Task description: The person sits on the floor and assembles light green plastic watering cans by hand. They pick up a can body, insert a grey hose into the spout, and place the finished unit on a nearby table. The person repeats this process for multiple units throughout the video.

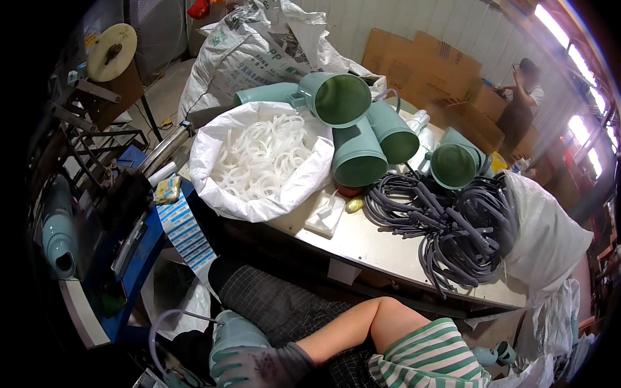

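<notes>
The gloved hand point(249, 365) in the head view lies low at the frame's bottom edge, fingers curled round a pale green pipe fitting point(234, 331) held over the lap; its forearm crosses from the right side, so I take it for the right hand. It grips the fitting firmly rather than pinching it. The other hand does not show, so its state cannot be told. A thin pale ring or hose point(162, 326) loops beside the fitting.

By my judgement the step in hand is fitting a seal onto this piece; the next move calls for a fresh ring, which means a reach up and forward to the table.

On the metal table point(362, 249) stand four large green pipe fittings point(357, 158), mouths toward the camera. One white sack point(259, 161) lies open, holding white rings too many to count. One bundle of grey rubber rings point(453, 223) spills from a second white bag point(546, 226). One person point(524, 97) stands far off by cardboard boxes.
</notes>
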`<state>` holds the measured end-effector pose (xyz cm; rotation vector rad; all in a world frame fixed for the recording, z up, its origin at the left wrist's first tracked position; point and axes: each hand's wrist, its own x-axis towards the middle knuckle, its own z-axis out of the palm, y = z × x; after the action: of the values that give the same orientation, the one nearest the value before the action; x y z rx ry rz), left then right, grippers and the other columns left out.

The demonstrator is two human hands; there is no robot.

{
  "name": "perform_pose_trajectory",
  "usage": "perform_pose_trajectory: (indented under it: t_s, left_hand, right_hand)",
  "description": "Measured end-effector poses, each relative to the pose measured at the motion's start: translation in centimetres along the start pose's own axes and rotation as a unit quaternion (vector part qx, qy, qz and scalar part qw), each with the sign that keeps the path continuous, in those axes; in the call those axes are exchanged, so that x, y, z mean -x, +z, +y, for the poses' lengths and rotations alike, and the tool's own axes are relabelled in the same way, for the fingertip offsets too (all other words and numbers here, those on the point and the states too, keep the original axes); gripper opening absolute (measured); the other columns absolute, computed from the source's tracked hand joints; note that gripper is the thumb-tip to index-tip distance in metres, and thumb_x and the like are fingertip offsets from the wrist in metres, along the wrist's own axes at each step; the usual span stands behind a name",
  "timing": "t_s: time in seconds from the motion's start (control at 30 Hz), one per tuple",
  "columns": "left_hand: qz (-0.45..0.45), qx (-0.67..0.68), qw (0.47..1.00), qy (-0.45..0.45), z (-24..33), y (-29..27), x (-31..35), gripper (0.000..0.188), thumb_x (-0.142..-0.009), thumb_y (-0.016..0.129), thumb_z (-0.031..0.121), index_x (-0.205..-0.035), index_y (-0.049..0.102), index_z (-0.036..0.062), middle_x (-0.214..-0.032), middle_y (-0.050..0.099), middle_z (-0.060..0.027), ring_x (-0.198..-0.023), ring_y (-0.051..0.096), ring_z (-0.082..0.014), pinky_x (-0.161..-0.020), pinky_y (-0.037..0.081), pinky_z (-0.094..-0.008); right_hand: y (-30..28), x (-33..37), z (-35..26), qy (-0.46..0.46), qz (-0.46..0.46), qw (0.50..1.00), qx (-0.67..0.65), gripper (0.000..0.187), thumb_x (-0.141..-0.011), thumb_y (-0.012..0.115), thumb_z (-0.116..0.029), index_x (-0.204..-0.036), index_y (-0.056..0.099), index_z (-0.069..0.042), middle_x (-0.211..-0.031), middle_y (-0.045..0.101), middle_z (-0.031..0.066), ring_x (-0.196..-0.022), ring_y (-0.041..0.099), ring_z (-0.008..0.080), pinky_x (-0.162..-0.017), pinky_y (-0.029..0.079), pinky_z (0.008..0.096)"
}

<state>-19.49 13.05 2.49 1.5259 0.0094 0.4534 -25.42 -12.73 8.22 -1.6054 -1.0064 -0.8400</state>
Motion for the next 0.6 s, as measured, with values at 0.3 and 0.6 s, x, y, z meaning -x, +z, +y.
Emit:
perform_pose_trajectory:
  t_s: [0.3, 0.6]
  left_hand:
    - [-0.231, 0.169, 0.958, 0.030, -1.8, 0.7, -4.6, 0.022, -0.112, 0.039, 0.018, -0.127, 0.053, 0.0096, -0.106, 0.056, -0.0059, -0.090, 0.056, -0.0157, -0.082, 0.052, -0.0359]
    - [-0.170, 0.451, 0.794, -0.370, 5.2, 9.2, 0.5, 0.029, -0.114, 0.044, 0.037, -0.099, 0.054, 0.0139, -0.071, 0.037, 0.0046, -0.058, 0.036, -0.0086, -0.051, 0.031, -0.0235]
  right_hand:
    - [-8.0, 1.6, 0.8, 0.152, -0.044, 0.981, -0.111, 0.086, -0.066, 0.097, -0.042, -0.133, 0.063, -0.001, -0.120, 0.072, 0.0196, -0.117, 0.068, 0.0437, -0.102, 0.052, 0.0577]
    - [-5.7, 5.8, 0.5, 0.255, 0.003, 0.951, -0.176, 0.101, -0.069, 0.097, -0.050, -0.139, 0.053, 0.006, -0.125, 0.068, 0.0209, -0.127, 0.061, 0.0414, -0.107, 0.050, 0.0542]
